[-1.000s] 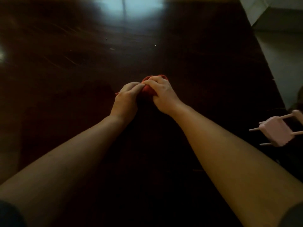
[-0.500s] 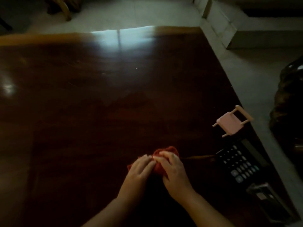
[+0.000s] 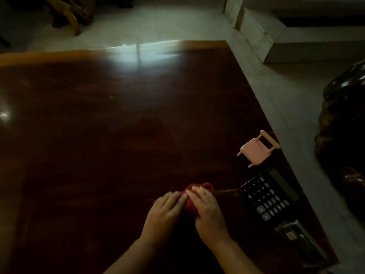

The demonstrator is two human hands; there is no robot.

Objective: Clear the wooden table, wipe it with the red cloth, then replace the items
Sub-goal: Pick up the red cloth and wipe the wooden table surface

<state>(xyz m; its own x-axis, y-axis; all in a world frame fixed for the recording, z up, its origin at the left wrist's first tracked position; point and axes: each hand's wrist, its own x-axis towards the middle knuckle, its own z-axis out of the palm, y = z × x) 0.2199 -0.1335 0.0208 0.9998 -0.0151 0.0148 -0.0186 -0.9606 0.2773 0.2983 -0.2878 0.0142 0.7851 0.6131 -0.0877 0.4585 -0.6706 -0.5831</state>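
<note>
Wipe step, as we read it; most of the wooden surface is bare and glossy, with glare along the far edge and a bright spot at far left.

Left hand lies palm down, fingers flat, pressing the left edge of the red cloth; it is not clenched, more a flat press than a pinch. The cloth is bunched into a small wad near the near-centre of the surface, mostly hidden under both hands; only a red rim shows past the fingertips. Right hand covers the cloth from the right, fingers curled over the top, holding it down.

Right of the hands, a thin stick-like thing lies just beside the cloth, too dark for us to identify; then a black calculator; far of it a small pink toy chair on its side at the right edge; near of it a dark boxy item, also unclear.

So clearing looks partial; items are parked at the right margin. Next we expect strokes toward that right strip; this calls for shifting those items first, or the cloth will push them off the edge; keep both palms flat for even pressure.
</note>
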